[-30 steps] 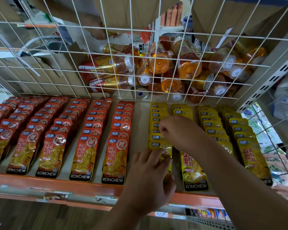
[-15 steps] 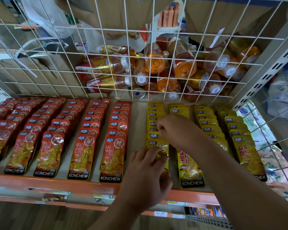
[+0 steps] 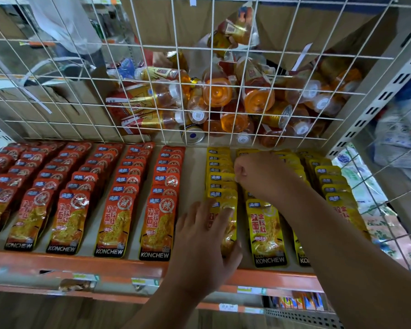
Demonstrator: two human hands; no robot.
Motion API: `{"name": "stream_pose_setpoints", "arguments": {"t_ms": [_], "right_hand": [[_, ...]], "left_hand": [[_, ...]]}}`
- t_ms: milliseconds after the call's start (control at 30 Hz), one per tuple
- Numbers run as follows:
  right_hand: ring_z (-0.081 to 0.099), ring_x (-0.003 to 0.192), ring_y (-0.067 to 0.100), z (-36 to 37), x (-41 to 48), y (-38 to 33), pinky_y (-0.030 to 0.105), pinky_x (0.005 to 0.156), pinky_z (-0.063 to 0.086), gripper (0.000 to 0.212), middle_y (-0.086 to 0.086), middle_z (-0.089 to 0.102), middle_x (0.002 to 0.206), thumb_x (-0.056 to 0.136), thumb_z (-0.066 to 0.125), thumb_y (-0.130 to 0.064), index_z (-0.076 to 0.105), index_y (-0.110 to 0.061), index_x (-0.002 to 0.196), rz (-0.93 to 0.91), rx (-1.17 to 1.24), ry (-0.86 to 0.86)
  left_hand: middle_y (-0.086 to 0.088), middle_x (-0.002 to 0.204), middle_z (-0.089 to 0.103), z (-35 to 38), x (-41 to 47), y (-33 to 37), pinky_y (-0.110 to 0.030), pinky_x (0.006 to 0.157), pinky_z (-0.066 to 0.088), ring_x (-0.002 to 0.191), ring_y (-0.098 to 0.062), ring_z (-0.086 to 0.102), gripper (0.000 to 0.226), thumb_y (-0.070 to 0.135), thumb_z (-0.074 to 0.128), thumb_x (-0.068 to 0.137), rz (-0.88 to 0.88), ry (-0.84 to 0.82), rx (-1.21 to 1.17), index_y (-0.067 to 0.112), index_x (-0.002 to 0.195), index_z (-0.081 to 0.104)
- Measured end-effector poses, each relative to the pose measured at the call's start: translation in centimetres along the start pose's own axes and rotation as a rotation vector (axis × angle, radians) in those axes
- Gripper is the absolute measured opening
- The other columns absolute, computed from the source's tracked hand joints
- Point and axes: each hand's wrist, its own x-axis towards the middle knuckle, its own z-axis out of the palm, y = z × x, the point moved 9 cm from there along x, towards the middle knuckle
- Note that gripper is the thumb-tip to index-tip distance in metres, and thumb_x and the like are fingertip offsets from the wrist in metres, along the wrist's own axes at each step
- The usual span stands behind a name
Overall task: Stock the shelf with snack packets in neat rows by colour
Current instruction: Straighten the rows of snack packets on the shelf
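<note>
Red packets (image 3: 114, 224): several rows at 8 o'clock on the shelf (image 3: 81, 264); each row overlaps like shingles, running back toward the wire grid (image 3: 152, 91)
Yellow packets (image 3: 266, 231): rows at 4 o'clock, apart from the red rows across a bare strip of shelf; one row is largely hidden by the right forearm
Long axis: packets lie flat, long axis roughly 12–6 o'clock; KONCHEW end points to 6 o'clock at the orange front rail, logo end to 12 o'clock; red rows lean slightly toward 1 o'clock, the outer yellow rows toward 11
Left hand (image 3: 204, 248): at 6 o'clock, over the rail; fingers (image 3: 226, 212) straight and spread, released, lying flat on the front yellow packet (image 3: 229, 233) of the yellow row nearest the red
Right hand (image 3: 259, 174): at 12 o'clock of the left hand, further back in the yellow rows; fingers clenched inward, knuckles up, down against the packet tops; cannot tell whether a packet is pinched
Behind grid: heap of orange bottles (image 3: 216, 91) at 12 to 1 o'clock, lying every way; one can (image 3: 192, 135) end-on against the wire
Obstruction: the grid closes off the back of the rows; the right forearm crosses the yellow rows from 4 o'clock
Below rail: price tags (image 3: 141, 281)
</note>
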Motion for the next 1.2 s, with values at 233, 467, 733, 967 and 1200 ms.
{"name": "stream_pose_setpoints", "arguments": {"t_ms": [233, 467, 733, 967, 1200], "right_hand": [[0.064, 0.078, 0.021, 0.39, 0.19, -0.76, 0.040, 0.074, 0.058, 0.012, 0.003, 0.066, 0.085, 0.094, 0.058, -0.021, 0.068, -0.018, 0.089, -0.007, -0.010, -0.041], [0.065, 0.079, 0.021, 0.83, 0.44, -0.77, 0.041, 0.075, 0.058, 0.012, 0.003, 0.068, 0.085, 0.092, 0.059, -0.016, 0.069, -0.018, 0.087, -0.005, 0.002, -0.058], [0.062, 0.074, 0.018, 0.90, 0.56, -0.65, 0.038, 0.070, 0.056, 0.015, -0.001, 0.065, 0.079, 0.089, 0.058, -0.015, 0.065, -0.023, 0.079, -0.020, 0.035, -0.036], [0.061, 0.074, 0.017, 0.94, 0.47, -0.65, 0.038, 0.070, 0.056, 0.015, -0.001, 0.064, 0.080, 0.091, 0.056, -0.015, 0.064, -0.023, 0.081, -0.032, 0.048, -0.039], [0.063, 0.074, 0.015, 0.86, 0.25, -0.50, 0.038, 0.071, 0.057, 0.013, -0.003, 0.066, 0.081, 0.093, 0.057, -0.018, 0.065, -0.024, 0.083, -0.031, 0.063, -0.038]], "left_hand": [[-0.003, 0.148, 0.048, 0.46, -0.12, -0.05, -0.039, 0.095, 0.048, 0.115, -0.025, 0.059, 0.062, 0.055, 0.062, 0.084, -0.020, -0.034, -0.022, 0.028, 0.139, 0.056], [-0.003, 0.149, 0.048, 0.51, -0.09, -0.02, -0.040, 0.094, 0.050, 0.114, -0.026, 0.060, 0.062, 0.053, 0.062, 0.083, -0.013, -0.038, -0.027, 0.026, 0.139, 0.057], [-0.002, 0.150, 0.047, 0.74, -0.15, -0.19, -0.040, 0.094, 0.051, 0.113, -0.025, 0.061, 0.064, 0.054, 0.061, 0.084, -0.020, -0.052, -0.033, 0.026, 0.141, 0.056], [-0.004, 0.150, 0.047, 0.82, -0.15, -0.17, -0.043, 0.094, 0.052, 0.113, -0.027, 0.062, 0.063, 0.053, 0.063, 0.084, -0.005, -0.034, -0.047, 0.025, 0.141, 0.057], [-0.004, 0.149, 0.049, 0.42, -0.21, 0.06, -0.043, 0.092, 0.053, 0.110, -0.027, 0.061, 0.063, 0.051, 0.065, 0.082, 0.008, 0.000, -0.049, 0.025, 0.139, 0.059]]}}
